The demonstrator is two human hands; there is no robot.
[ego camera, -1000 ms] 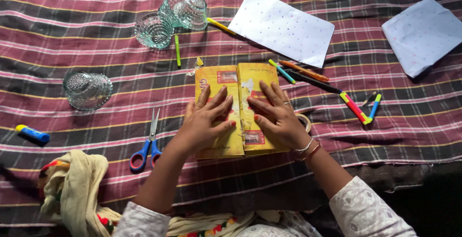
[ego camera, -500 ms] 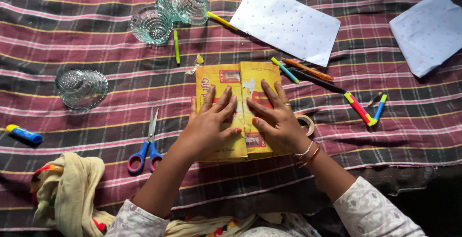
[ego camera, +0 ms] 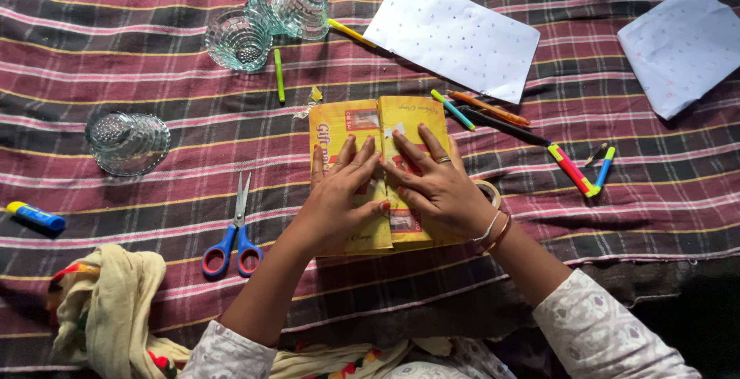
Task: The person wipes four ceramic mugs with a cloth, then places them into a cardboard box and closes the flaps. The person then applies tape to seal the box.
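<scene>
Keep your left hand [ego camera: 335,198] and right hand [ego camera: 432,186] spread flat, fingers wide, gripping nothing, pressing along the middle seam of the yellow paper-wrapped parcel [ego camera: 362,129] at the near middle of the striped cloth [ego camera: 116,63]; its red rectangular labels sit near both ends, white dotted sheets [ego camera: 455,36] beyond

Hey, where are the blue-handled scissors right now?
In the head view, the scissors lie on the striped cloth at lower left, beside the left hand and the yellow wrapped package, below the glass bowl.
</scene>
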